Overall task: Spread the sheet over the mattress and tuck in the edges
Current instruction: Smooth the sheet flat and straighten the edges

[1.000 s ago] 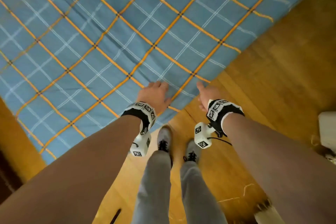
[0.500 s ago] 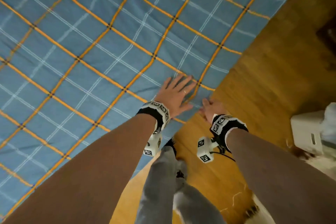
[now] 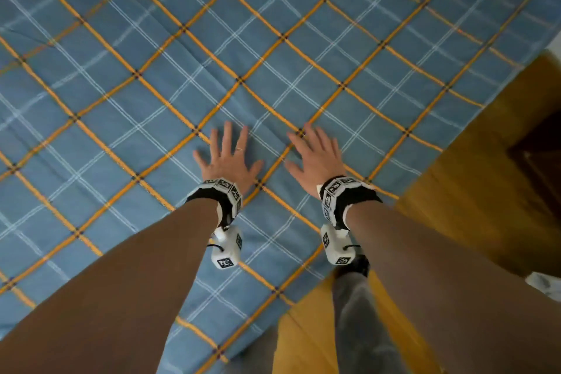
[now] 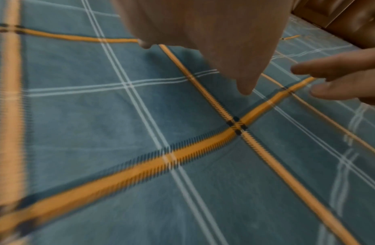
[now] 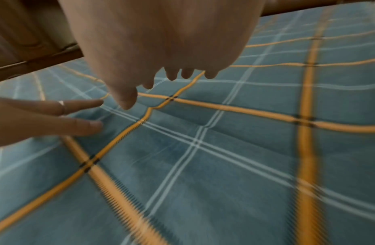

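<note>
A blue sheet [image 3: 158, 76] with orange and white check lines lies spread over the mattress and fills most of the head view. My left hand [image 3: 228, 158] lies flat on it with fingers straight and spread. My right hand [image 3: 315, 155] lies flat beside it, a hand's width to the right, fingers also straight. Small creases [image 3: 273, 118] run through the cloth just ahead of the fingers. The sheet [image 4: 98, 116] shows under the left palm in the left wrist view. A fold in the sheet [image 5: 182, 119] shows ahead of the right hand in the right wrist view.
A wooden floor [image 3: 473, 222] runs along the bed's right side and around its near corner [image 3: 212, 355]. My grey trouser leg [image 3: 355, 313] stands by that corner. A dark wooden piece of furniture [image 3: 540, 155] sits at the far right. A white object [image 3: 546, 282] lies low at the right edge.
Both hands have moved from the sheet's corner edge inward onto the bed's top. The right hand has gone from the corner to lying flat; the view has shifted over the bed.
</note>
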### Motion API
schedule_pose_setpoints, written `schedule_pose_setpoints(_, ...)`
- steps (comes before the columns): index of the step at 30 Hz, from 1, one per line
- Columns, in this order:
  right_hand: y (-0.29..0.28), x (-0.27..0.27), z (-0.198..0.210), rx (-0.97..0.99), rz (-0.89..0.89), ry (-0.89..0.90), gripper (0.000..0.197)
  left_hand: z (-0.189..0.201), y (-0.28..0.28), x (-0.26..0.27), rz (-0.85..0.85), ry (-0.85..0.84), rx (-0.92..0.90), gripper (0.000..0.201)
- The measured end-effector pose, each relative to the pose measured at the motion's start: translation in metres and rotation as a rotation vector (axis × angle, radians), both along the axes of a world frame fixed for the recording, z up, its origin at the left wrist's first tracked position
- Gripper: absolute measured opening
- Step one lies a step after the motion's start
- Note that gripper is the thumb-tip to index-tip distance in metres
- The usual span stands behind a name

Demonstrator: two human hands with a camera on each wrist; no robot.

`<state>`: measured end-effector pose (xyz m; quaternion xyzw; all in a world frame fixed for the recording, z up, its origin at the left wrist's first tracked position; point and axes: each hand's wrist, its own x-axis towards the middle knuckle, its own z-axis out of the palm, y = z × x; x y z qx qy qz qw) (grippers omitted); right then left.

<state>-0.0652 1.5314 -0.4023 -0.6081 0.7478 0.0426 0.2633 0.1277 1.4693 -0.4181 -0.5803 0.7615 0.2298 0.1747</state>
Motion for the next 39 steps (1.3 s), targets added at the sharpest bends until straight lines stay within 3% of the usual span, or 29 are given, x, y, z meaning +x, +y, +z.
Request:
schedule_pose_setpoints(3,-0.021,-0.016,-0.035,0.023,0.055,0.034,0.068,-0.022,-0.021,-0.019,0.023,-0.031,-0.049,0.073)
schedule_pose_setpoints(7,-0.022,-0.103,-0.062,-0.008,-0.102,0.186,0.077,-0.039,-0.049,-0.086,-0.012,-0.017,-0.113,0.077)
schedule_pose_setpoints(14,-0.059,-0.338,-0.053,0.063,-0.522,0.19,0.087,-0.041,-0.105,-0.304,-0.077,0.042,-0.112,0.091)
schedule_pose_setpoints(20,-0.084,-0.507,-0.052,0.002,-0.654,0.158,0.098,-0.028,-0.145,-0.498,-0.096,0.022,-0.056,0.104)
schedule_pose_setpoints(25,-0.108,-0.604,-0.052,-0.018,-0.677,0.163,0.094,-0.02,-0.177,-0.623,-0.332,-0.025,-0.019,0.108)
schedule_pose_setpoints(29,-0.114,-0.665,-0.049,0.032,-0.722,0.171,0.1,-0.02,-0.195,-0.693,-0.5,-0.045,0.035,0.109)
schedule_pose_setpoints(32,-0.133,-0.692,-0.032,0.033,-0.743,0.21,0.095,-0.008,-0.219,-0.728,-0.616,0.079,-0.008,0.091)
schedule_pose_setpoints(34,-0.157,-0.703,-0.017,-0.049,-0.673,0.215,0.085,0.0,-0.241,-0.74,-0.527,0.217,-0.183,0.072)
schedule_pose_setpoints(35,-0.173,-0.707,-0.011,-0.102,-0.573,0.18,0.081,0.004,-0.257,-0.745,-0.395,0.228,-0.254,0.071)
schedule_pose_setpoints(37,-0.212,-0.709,-0.007,-0.139,-0.302,0.061,0.076,0.006,-0.292,-0.75,-0.08,0.135,-0.244,0.083)
schedule_pose_setpoints(39,-0.25,-0.709,-0.017,-0.074,-0.138,0.012,0.077,-0.001,-0.326,-0.751,0.082,0.031,-0.15,0.096)
